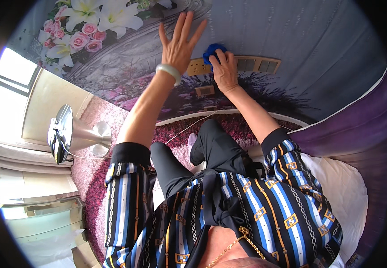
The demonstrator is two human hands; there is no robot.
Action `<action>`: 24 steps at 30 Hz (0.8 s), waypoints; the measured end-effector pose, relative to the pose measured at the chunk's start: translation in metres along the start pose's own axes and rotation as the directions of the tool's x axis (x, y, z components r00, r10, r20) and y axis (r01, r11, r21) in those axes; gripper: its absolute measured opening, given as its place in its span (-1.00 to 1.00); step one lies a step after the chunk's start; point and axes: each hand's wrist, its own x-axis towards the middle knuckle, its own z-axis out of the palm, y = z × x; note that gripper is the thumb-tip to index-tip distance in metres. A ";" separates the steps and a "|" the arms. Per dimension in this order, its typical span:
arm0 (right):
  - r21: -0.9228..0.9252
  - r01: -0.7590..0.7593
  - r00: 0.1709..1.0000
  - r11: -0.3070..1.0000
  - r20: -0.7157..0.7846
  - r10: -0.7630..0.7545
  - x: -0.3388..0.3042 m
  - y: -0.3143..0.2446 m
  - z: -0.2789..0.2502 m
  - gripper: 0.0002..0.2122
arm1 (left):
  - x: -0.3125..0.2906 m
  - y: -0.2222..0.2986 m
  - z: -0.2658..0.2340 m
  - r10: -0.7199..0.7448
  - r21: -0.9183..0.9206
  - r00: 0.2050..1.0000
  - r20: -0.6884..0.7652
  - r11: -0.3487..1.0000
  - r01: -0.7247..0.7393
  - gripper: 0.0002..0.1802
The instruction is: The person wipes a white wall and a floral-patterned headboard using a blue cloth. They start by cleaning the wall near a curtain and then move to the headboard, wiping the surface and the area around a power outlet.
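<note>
My left hand [178, 46] lies flat against the flower-printed wall [133, 49], fingers spread, with a pale bangle [169, 71] on its wrist. To its right, my right hand [224, 71] grips a bunched blue cloth [214, 50]. The cloth presses on a gold-coloured panel of sockets and switches [199, 67] and covers part of it. More of that row, a set of wide switches [259, 64], shows to the right of my fingers. Below my right hand sits a smaller gold wall plate [205, 90].
A silver pedestal stand [84, 132] with a dark item and a white cord is at left, on a pink and magenta rug [99, 178]. A window [12, 89] is beyond it. To my right are a purple padded surface [340, 125] and white bedding [343, 183].
</note>
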 end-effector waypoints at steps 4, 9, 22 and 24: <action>0.025 -0.024 0.999 0.999 0.036 0.023 -0.007 0.024 -0.023 -0.61 | -0.068 0.024 0.025 -0.204 -0.353 0.974 0.102 0.908 0.227 0.02; -0.035 -0.272 0.959 0.962 -0.096 0.268 -0.023 0.042 -0.036 -0.60 | -0.131 0.070 0.057 -0.427 -0.575 0.764 0.483 0.503 0.645 -0.03; 0.094 0.474 0.871 0.875 0.097 -0.482 0.028 -0.030 0.019 -0.87 | -0.125 0.079 0.105 -0.259 -0.465 0.398 0.880 -0.638 0.613 -0.34; 0.149 0.517 0.829 0.843 0.156 -0.536 0.026 -0.013 0.012 -0.88 | -0.121 0.082 0.098 -0.231 -0.430 0.395 0.889 -0.717 0.549 -0.29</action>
